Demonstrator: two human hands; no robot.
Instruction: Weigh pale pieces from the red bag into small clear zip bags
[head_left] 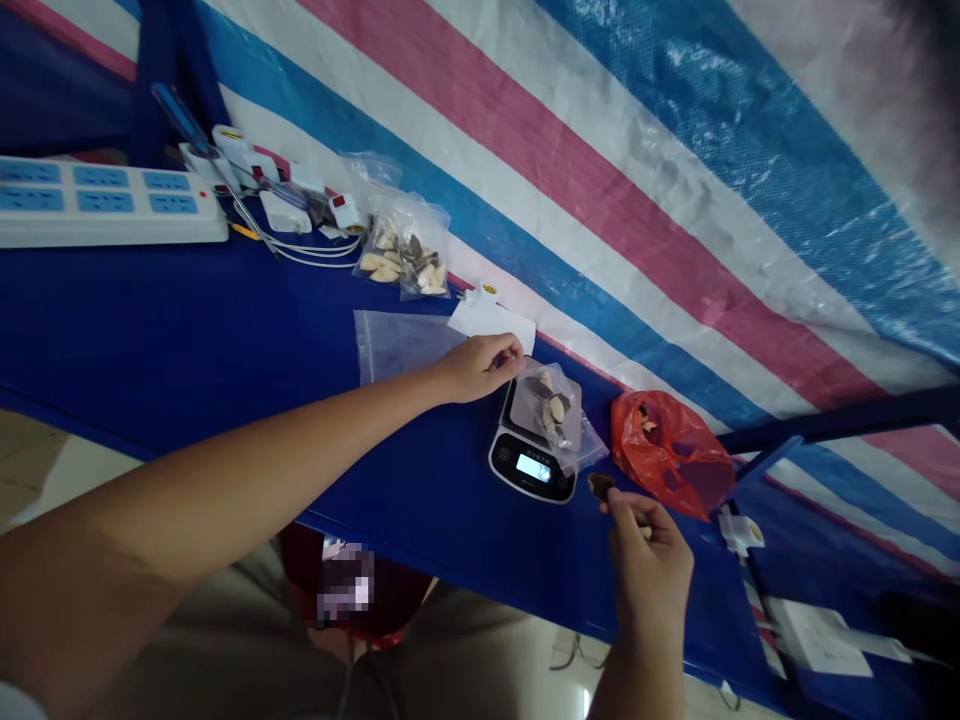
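My left hand (480, 368) reaches across the blue tabletop, its fingertips at the top edge of a clear plastic bag (551, 412) of pale and brown fragments. That bag lies on a small black digital scale (529, 462), whose display is lit. My right hand (649, 560) pinches a small brown fragment (600, 486) between its fingers, just right of the scale. A red plastic bag (671, 455) with more fragments inside lies beyond that hand. A flat clear zip bag (405, 345) and a white paper slip (491, 322) lie just past my left hand.
Further back are filled clear bags of fragments (405, 255), a white power strip (105, 200), white plugs with cables, and a blue-handled screwdriver (176, 118). A striped tarpaulin (600, 180) hangs behind the table. Papers (817, 635) lie at the right.
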